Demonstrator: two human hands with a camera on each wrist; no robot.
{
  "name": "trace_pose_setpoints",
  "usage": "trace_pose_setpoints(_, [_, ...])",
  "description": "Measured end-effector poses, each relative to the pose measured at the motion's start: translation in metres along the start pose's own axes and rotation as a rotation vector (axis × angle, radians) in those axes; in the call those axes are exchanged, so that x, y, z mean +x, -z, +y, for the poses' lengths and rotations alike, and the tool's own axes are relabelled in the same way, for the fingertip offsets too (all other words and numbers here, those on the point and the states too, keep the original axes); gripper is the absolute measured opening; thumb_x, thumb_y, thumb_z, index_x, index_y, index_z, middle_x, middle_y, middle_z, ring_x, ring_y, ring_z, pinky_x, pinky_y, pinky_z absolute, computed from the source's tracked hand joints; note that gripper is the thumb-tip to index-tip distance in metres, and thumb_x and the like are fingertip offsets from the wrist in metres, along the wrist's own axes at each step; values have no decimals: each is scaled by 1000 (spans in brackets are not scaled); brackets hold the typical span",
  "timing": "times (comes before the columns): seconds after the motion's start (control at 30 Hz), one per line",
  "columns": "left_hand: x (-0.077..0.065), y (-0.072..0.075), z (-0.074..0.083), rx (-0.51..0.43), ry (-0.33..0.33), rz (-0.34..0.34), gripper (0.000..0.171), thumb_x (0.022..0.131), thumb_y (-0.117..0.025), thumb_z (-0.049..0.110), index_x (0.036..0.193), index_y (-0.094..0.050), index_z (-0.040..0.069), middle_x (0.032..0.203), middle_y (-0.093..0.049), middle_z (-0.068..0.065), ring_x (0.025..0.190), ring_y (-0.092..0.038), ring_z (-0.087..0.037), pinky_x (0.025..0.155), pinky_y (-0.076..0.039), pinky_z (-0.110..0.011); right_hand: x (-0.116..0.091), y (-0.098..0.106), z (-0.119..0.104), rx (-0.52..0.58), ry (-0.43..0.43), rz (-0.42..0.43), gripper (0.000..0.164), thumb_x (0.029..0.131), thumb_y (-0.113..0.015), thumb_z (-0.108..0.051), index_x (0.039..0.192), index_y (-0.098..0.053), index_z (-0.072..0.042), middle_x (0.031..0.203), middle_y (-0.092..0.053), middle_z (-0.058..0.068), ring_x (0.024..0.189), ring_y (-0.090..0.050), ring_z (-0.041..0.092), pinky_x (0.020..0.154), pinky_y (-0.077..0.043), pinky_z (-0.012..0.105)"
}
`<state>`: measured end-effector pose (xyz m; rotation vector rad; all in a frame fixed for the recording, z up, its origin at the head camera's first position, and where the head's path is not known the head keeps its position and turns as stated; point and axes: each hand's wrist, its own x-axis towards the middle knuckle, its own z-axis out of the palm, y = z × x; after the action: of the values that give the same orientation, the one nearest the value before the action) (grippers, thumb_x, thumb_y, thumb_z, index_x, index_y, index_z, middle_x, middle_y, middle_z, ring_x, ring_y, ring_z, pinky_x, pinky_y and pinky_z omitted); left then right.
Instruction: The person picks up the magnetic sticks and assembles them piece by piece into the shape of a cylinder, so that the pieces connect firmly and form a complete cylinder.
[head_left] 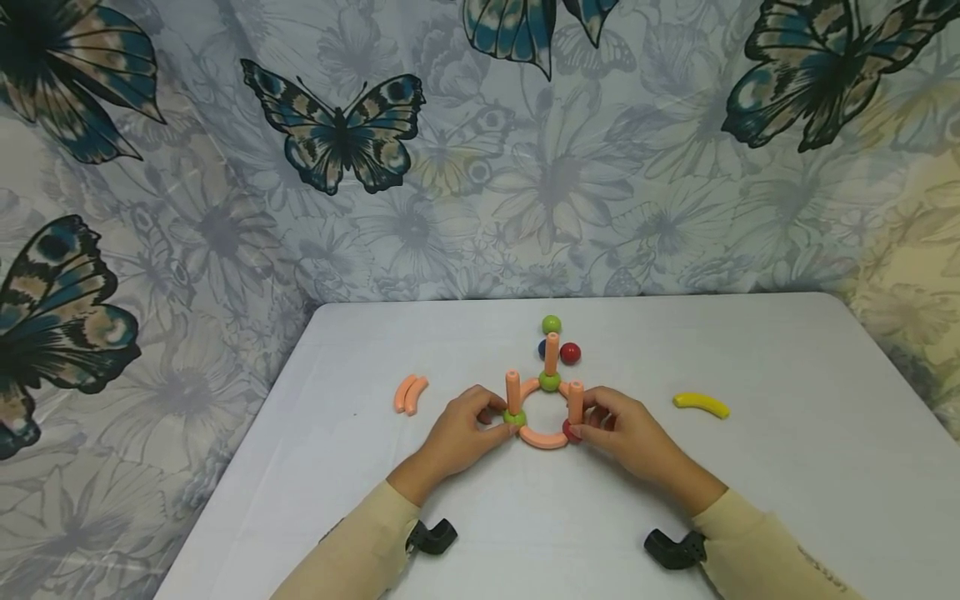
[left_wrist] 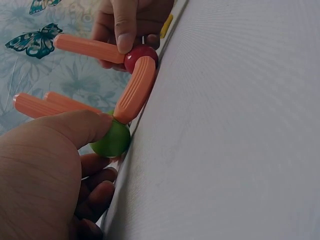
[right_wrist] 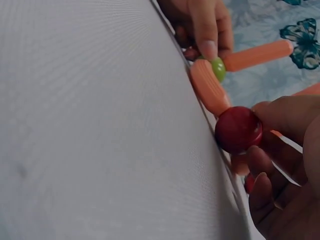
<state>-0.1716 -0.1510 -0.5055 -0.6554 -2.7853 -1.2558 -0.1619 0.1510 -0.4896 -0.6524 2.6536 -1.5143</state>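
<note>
A ring of curved orange pieces [head_left: 543, 439] joined by balls lies on the table in front of me. Straight orange rods stand up from its balls, one at the left [head_left: 513, 392], one at the right [head_left: 575, 402] and one at the back [head_left: 552, 354]. My left hand [head_left: 467, 429] pinches the left green ball [left_wrist: 111, 141], thumb on its upper side. On the other side, my right hand [head_left: 633, 435] grips the red ball [right_wrist: 239, 130] between thumb and fingers. Another green ball [head_left: 550, 382] sits in the ring's far side, beyond both hands.
Behind the ring lie a loose green ball [head_left: 552, 324], a red ball [head_left: 571, 353] and a partly hidden blue ball [head_left: 542, 349]. Two curved orange pieces [head_left: 410, 394] rest at the left, a yellow curved piece [head_left: 701, 405] at the right. Butterfly-patterned cloth [head_left: 480, 225] hangs behind the white table [head_left: 795, 358].
</note>
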Motion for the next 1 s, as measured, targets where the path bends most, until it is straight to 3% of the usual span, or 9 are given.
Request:
trace_pose_setpoints(0.63, [-1, 1, 2, 10, 8, -6, 24, 100, -84, 30, 118, -75, 17, 108, -66, 8, 96, -62, -11, 86, -54, -33, -1, 0, 6, 69, -34, -33, 24, 96, -86, -8, 113, -70, -13, 94, -65, 1, 85, -60, 23, 72, -52, 30])
trace_pose_setpoints(1.0, [0, 1, 1, -3, 5, -3, 28, 99, -84, 32, 122, -74, 19, 111, -66, 7, 95, -62, -11, 85, -54, -33, -1, -1, 9, 108, 36, -51, 21, 97, -84, -5, 107, -70, -18, 100, -68, -2, 84, -60, 22, 71, -51, 30])
